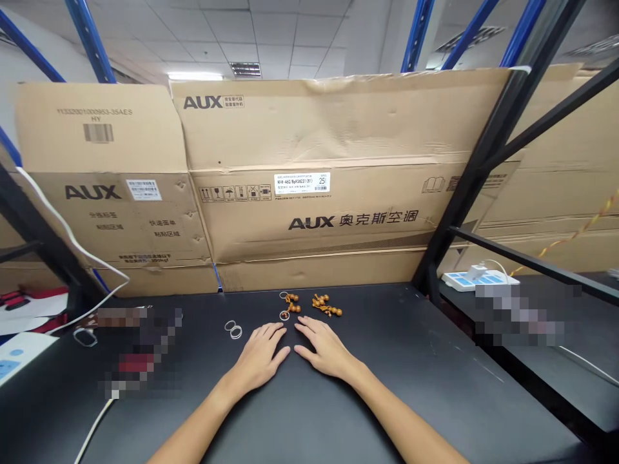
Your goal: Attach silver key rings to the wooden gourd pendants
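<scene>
My left hand (262,353) lies flat on the black tabletop (290,419) with its fingers spread, holding nothing. My right hand (323,347) rests the same way a little to its right, the two thumbs close but apart. Just beyond the fingertips sits a pair of small orange-brown gourd-shaped bead charms (293,308) with metal key rings (284,316). To their right is another cluster of similar gourd charms (327,305), with no ring that I can make out. Left of my left hand, loose metal key rings (235,331) lie together.
Cardboard panels (309,142) stand along the table's back edge, between black and blue rack posts (476,154). At left are a white cable (94,425), a blurred item (140,354) and a power strip (24,354). Another power strip (478,279) sits beyond the right post.
</scene>
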Available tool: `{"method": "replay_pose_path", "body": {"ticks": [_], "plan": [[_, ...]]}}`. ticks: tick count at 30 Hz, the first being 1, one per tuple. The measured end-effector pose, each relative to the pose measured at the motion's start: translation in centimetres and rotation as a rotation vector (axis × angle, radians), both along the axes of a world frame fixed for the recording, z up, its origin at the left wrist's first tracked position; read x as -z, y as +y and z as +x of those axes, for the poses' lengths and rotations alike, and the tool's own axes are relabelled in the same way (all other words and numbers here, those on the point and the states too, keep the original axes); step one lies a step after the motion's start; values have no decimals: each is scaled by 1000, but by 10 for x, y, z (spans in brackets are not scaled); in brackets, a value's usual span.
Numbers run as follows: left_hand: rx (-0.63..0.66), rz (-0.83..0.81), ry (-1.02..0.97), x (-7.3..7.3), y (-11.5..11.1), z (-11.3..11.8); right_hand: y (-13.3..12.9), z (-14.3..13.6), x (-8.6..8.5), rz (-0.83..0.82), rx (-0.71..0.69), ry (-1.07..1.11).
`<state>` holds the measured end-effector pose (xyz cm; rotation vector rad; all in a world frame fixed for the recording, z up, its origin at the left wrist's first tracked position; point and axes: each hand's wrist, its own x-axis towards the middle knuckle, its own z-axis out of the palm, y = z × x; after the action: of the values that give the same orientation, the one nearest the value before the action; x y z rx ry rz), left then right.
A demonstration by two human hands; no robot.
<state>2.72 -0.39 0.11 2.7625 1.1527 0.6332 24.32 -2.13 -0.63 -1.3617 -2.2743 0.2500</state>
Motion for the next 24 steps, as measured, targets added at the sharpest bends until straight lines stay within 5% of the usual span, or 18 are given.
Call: {"method": "replay_pose_path", "body": {"ticks": [9, 24], "plan": [[-35, -62, 37, 13, 7, -5, 2, 3, 3, -66, -15, -2], [-21, -86, 42, 9, 6, -4, 4, 3, 5, -35, -14, 12]]}}
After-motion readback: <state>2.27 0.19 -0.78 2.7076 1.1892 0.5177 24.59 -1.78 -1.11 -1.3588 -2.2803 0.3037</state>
